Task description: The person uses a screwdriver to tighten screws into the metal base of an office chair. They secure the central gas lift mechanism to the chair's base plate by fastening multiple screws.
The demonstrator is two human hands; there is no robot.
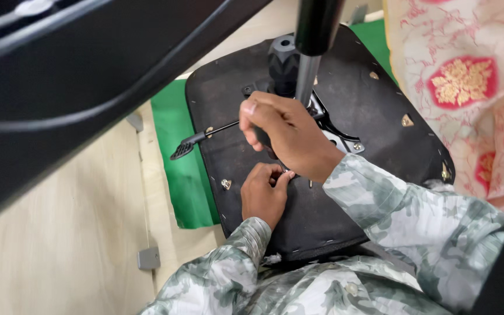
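An upturned black chair seat (357, 99) lies on a green mat, its metal mechanism plate (339, 137) and chrome gas cylinder (305, 76) facing up. My right hand (284, 134) is closed around a dark tool handle held upright over the plate. My left hand (263, 192) pinches a small screw or bolt just below it, fingertips on the seat underside. A thin black lever with a paddle end (191, 144) sticks out to the left from under my right hand.
A green mat (182, 169) lies under the seat on a pale wooden surface (59, 233). A large black chair part (88, 70) fills the upper left. Pink patterned cloth (468, 87) hangs at right. Small metal fittings (227, 184) dot the seat.
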